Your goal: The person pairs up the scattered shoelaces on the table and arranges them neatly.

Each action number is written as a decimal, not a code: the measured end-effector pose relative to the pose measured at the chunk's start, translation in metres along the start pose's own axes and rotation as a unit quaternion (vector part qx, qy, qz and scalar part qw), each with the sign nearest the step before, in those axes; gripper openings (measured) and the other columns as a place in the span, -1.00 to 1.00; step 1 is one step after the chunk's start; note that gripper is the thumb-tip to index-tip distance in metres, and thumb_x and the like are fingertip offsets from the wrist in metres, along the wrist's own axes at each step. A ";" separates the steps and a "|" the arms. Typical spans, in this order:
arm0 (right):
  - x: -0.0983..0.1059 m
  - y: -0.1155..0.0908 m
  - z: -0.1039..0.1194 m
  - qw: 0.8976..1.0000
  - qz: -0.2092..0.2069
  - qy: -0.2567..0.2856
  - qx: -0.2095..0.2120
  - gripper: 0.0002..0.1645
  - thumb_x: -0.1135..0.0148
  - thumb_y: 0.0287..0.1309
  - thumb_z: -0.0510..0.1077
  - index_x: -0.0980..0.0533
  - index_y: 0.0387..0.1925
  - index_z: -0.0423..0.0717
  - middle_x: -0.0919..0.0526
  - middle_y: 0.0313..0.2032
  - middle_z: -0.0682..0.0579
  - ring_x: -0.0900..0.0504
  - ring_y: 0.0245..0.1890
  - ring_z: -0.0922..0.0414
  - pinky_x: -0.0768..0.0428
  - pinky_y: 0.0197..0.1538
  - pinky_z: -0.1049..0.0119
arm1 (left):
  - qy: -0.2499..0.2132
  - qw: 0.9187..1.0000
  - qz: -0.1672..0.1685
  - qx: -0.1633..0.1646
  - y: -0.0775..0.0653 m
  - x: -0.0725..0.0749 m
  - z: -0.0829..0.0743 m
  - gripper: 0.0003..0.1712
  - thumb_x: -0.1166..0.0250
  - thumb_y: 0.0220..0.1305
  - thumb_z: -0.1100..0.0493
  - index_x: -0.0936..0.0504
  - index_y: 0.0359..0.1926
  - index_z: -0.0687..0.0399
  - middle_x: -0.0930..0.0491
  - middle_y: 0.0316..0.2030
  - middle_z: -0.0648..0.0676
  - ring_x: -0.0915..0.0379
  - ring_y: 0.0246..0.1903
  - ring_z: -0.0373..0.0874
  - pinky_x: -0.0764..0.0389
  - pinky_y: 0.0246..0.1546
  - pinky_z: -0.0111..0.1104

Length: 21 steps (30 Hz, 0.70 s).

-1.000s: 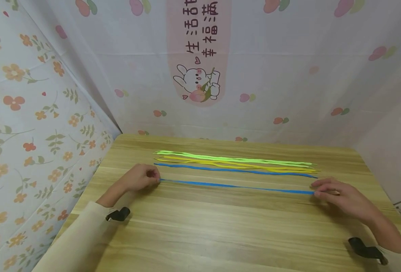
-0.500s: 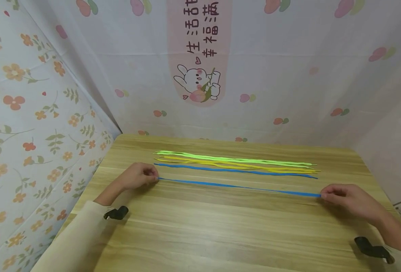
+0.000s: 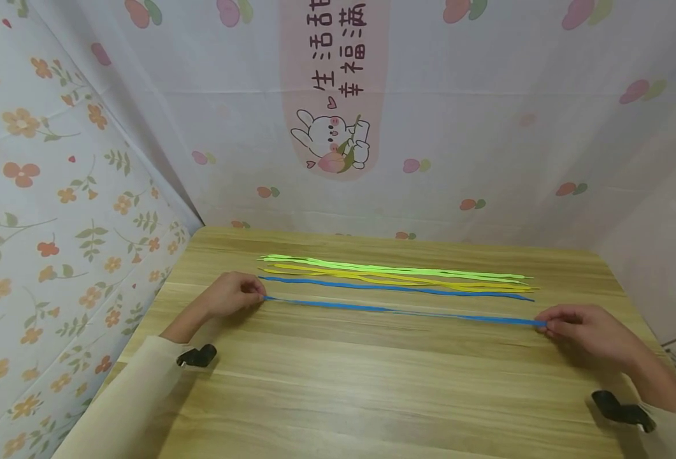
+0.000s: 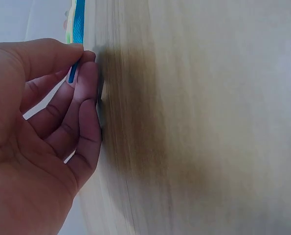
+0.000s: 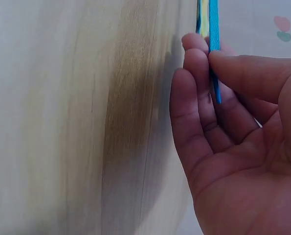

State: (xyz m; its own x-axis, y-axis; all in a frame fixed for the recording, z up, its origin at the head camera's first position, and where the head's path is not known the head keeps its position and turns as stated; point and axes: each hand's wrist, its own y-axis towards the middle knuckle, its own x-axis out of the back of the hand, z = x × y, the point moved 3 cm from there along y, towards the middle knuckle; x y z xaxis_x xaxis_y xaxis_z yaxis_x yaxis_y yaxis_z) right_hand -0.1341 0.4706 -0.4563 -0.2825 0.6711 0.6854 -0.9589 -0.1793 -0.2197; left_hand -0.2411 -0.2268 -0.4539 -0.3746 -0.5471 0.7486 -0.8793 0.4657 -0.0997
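A flat blue shoelace stretches nearly straight between the two hands, in front of the other laces. My left hand pinches its left end between thumb and fingers; in the left wrist view the dark blue tip pokes out below the thumb. At the other end, my right hand pinches the lace, and its narrow tip hangs past the thumb in the right wrist view. Just behind lies a second blue shoelace, roughly parallel to the held one.
Yellow shoelaces and neon green shoelaces lie side by side at the back of the wooden table. A printed curtain hangs behind the table, and a floral cloth covers the left side.
The right hand first moved right and took a closer pinch on the lace end, then shifted slightly back up. The left hand moved slightly up and left. The lace moved a little toward the others.
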 end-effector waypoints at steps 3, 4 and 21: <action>0.000 0.005 -0.001 1.000 -0.008 -0.003 -0.010 -0.73 -0.20 0.63 -0.29 -0.67 0.12 -0.41 -0.83 -0.06 -0.12 -0.74 -0.16 0.33 -0.71 -0.12 0.40 | 0.005 1.000 -0.002 0.005 0.003 0.001 0.002 -0.95 -0.40 0.49 0.29 -0.80 -0.16 0.13 -0.73 -0.32 -0.07 -0.57 -0.32 -0.18 -0.62 -0.24 -0.30; 0.000 0.006 -0.002 1.000 -0.012 -0.010 -0.014 -0.73 -0.21 0.63 -0.27 -0.68 0.11 -0.39 -0.82 -0.06 -0.12 -0.72 -0.16 0.34 -0.70 -0.13 0.40 | 0.005 1.000 -0.003 0.006 0.004 0.001 0.002 -0.95 -0.40 0.49 0.29 -0.80 -0.16 0.13 -0.73 -0.31 -0.06 -0.57 -0.32 -0.18 -0.62 -0.25 -0.30; 0.007 0.025 0.001 0.997 -0.018 -0.056 -0.040 -0.70 -0.18 0.68 -0.17 -0.70 -0.02 -0.35 -0.74 -0.16 -0.05 -0.57 -0.27 0.24 -0.61 -0.22 0.35 | 0.017 1.000 0.005 0.018 0.017 0.009 0.003 -0.91 -0.35 0.52 0.28 -0.79 -0.15 0.16 -0.75 -0.28 -0.02 -0.59 -0.30 -0.17 -0.61 -0.19 -0.22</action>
State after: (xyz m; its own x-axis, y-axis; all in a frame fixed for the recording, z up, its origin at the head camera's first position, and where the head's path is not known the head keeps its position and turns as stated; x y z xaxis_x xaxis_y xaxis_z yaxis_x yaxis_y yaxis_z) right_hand -0.1605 0.4701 -0.4568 -0.2534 0.5909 0.7659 -0.9647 -0.0953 -0.2456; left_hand -0.2606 -0.2258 -0.4504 -0.3736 -0.5177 0.7697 -0.8860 0.4448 -0.1310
